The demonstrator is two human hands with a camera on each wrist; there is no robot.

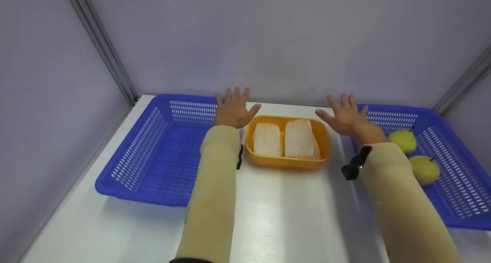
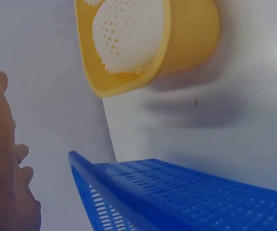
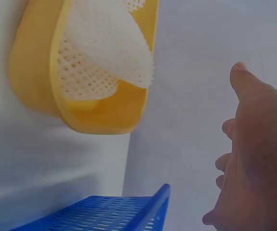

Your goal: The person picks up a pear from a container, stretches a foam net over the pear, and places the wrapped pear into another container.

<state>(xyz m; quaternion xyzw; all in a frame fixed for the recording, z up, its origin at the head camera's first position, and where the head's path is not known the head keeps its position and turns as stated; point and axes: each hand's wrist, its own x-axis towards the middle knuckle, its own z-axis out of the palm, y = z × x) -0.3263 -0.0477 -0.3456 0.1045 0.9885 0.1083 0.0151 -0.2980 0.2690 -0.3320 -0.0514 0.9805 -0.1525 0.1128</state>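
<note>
My left hand is held out with spread fingers above the gap between the left blue basket and a yellow-orange tub, holding nothing. Likewise spread and bare, my right hand hovers between the tub and the right blue basket. White foam fruit nets lie flat in the tub in two piles; the right wrist view shows overlapping nets there. Two yellow-green pears sit in the right basket, partly behind my right forearm. No pears show in the visible part of the left basket.
All three containers stand on a white table. A pale wall rises directly behind it, with side panels and metal corner posts at left and right. The baskets flank the tub closely.
</note>
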